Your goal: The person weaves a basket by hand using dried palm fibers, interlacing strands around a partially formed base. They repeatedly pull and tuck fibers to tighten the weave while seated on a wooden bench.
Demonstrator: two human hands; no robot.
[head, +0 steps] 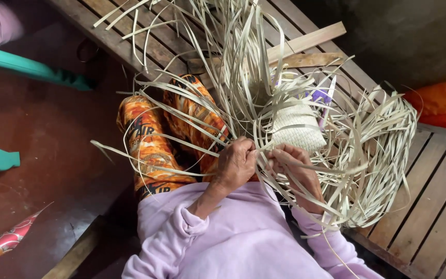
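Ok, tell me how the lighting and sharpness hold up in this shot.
Head view: soft, even light on the woven piece and loose strips, no glare; both hands sharp; the upper right corner falls into deep shadow; straight bench slats show little distortion.

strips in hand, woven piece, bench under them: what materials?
Strips: likely dried palm leaf or similar plant fibre; pale, matte, flat, curling.
Woven piece: same strips, tightly plaited.
Bench: wood slats, brown, visible grain, unpainted.
Left hand and right hand both pinch strips.
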